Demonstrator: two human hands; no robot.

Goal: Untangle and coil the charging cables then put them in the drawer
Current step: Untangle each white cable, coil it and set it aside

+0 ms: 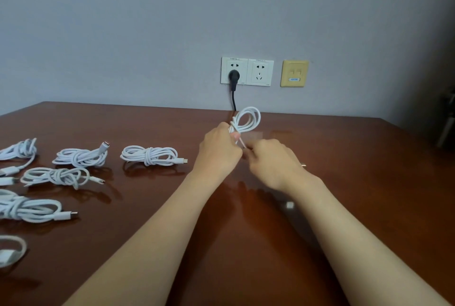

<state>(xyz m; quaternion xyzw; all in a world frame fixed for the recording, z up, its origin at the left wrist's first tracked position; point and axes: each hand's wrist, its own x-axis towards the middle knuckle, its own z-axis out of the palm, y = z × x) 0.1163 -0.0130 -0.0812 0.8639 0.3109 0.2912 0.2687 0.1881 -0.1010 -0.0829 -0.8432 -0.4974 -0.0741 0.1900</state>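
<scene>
White coiled cables [150,155] lay in a loose group on the left of the brown tabletop [369,182]. Right of them, above the tabletop's middle, the left grip [220,148] was clamped on a white cable [248,118], whose loops stood up in front of a black plug [234,76] in the wall sockets [261,73]. Just beside it, the blurred right grip [273,160] pinched a strand of that cable. A yellow wall plate [294,73] sat farther right.
</scene>
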